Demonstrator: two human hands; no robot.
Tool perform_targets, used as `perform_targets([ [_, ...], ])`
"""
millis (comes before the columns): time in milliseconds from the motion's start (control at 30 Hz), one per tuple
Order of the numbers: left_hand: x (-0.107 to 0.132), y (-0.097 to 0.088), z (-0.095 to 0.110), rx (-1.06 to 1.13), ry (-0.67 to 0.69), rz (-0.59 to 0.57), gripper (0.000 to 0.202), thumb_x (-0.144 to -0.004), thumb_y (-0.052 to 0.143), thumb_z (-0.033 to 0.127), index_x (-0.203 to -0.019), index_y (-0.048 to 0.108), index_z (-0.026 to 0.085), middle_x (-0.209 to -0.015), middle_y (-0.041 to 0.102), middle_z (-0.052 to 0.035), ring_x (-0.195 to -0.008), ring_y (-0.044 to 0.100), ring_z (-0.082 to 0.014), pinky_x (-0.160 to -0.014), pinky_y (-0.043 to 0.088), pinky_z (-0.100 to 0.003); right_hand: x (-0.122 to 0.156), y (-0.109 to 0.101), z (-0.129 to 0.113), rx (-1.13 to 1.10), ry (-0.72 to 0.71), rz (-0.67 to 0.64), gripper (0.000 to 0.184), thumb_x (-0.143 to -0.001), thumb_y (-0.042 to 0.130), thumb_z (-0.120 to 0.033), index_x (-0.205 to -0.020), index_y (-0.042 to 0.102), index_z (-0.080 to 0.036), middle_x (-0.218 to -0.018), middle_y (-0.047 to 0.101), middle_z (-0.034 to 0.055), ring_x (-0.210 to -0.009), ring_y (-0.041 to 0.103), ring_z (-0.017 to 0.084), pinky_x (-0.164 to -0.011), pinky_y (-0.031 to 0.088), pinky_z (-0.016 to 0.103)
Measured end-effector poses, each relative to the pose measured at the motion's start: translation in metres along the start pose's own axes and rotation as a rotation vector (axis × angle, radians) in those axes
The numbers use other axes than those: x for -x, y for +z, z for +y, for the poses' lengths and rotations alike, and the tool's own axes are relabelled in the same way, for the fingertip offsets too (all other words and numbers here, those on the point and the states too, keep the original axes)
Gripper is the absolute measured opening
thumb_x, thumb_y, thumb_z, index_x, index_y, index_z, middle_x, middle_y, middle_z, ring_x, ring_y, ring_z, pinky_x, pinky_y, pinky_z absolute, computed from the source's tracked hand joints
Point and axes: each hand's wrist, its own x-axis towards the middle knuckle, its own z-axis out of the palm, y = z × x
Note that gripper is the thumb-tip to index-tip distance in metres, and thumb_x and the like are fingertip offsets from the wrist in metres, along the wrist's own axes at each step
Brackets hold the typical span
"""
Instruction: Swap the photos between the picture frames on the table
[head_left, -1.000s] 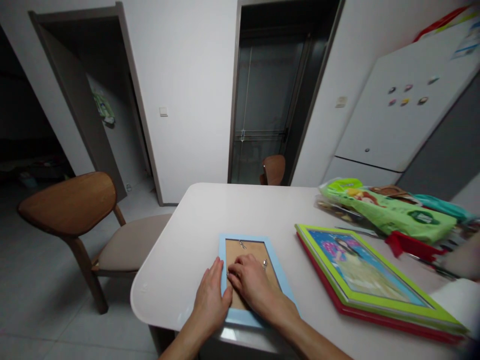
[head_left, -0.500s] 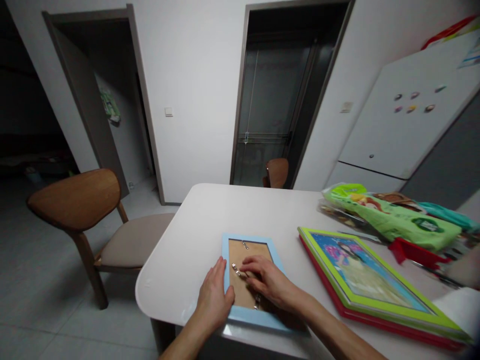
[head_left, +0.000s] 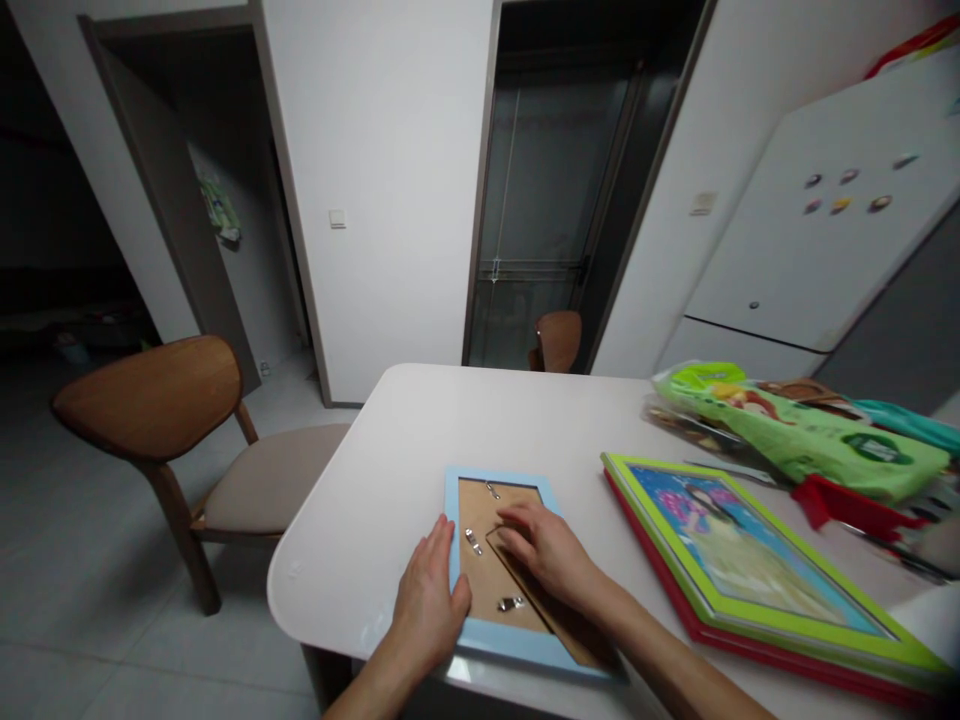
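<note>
A light blue picture frame [head_left: 459, 490] lies face down on the white table [head_left: 465, 420], showing its brown backing board [head_left: 495, 580] with small metal clips. My left hand [head_left: 431, 595] lies flat with fingers together on the frame's left edge, holding nothing. My right hand [head_left: 547, 550] rests on the backing board, fingers curled over the brown easel stand flap [head_left: 525, 575], which sits slightly raised from the board.
A green-framed picture [head_left: 739, 560] lies stacked on a red frame to the right. Green and teal packets [head_left: 802, 430] and a red object sit at the far right. A wooden chair [head_left: 172, 420] stands left of the table. Doorways and a white fridge are behind.
My right hand has slid from the frame's left-centre toward the right of the backing board and onto the stand flap. More clips now show. The left hand has stayed on the left edge.
</note>
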Motion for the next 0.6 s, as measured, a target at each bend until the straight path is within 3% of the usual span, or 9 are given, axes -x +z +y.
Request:
perform_targets([
  [167, -0.001, 0.0, -0.001, 0.012, -0.005, -0.013, 0.056, -0.068, 0.04, 0.016, -0.122, 0.033, 0.004, -0.13, 0.033, -0.0126, -0.118, 0.031, -0.0202, -0.1, 0.023, -0.034, -0.042, 0.025, 0.019, 0.129, 0.144, 0.099, 0.027, -0.076, 0.04, -0.022, -0.087, 0.064, -0.015, -0.081, 0.059, 0.0089, -0.08, 0.05, 0.018, -0.075, 0.034, 0.026],
  [333, -0.001, 0.001, -0.001, 0.033, 0.005, 0.008, 0.056, -0.067, 0.04, 0.015, -0.122, 0.034, 0.006, -0.13, 0.034, -0.011, -0.118, 0.031, -0.0205, -0.1, 0.023, -0.032, -0.052, 0.039, 0.023, 0.164, 0.204, 0.142, 0.03, -0.077, 0.039, -0.026, -0.095, 0.062, -0.021, -0.087, 0.058, 0.0083, -0.083, 0.048, 0.019, -0.072, 0.033, 0.027],
  [467, -0.001, 0.0, 0.0, 0.019, -0.014, 0.011, 0.056, -0.068, 0.039, 0.015, -0.122, 0.034, 0.003, -0.128, 0.035, -0.0133, -0.117, 0.033, -0.022, -0.099, 0.026, -0.033, -0.042, 0.028, 0.017, 0.155, 0.164, 0.139, 0.032, -0.076, 0.039, -0.025, -0.101, 0.058, -0.019, -0.089, 0.058, 0.0075, -0.084, 0.049, 0.018, -0.075, 0.033, 0.026],
  [600, 0.001, -0.001, 0.001, 0.034, -0.022, 0.017, 0.056, -0.069, 0.04, 0.017, -0.123, 0.034, 0.004, -0.128, 0.035, -0.0125, -0.116, 0.033, -0.0218, -0.098, 0.026, -0.033, -0.004, 0.009, 0.009, 0.13, 0.079, 0.102, 0.035, -0.074, 0.043, -0.033, -0.103, 0.055, -0.017, -0.094, 0.057, 0.0073, -0.088, 0.049, 0.018, -0.078, 0.033, 0.026],
])
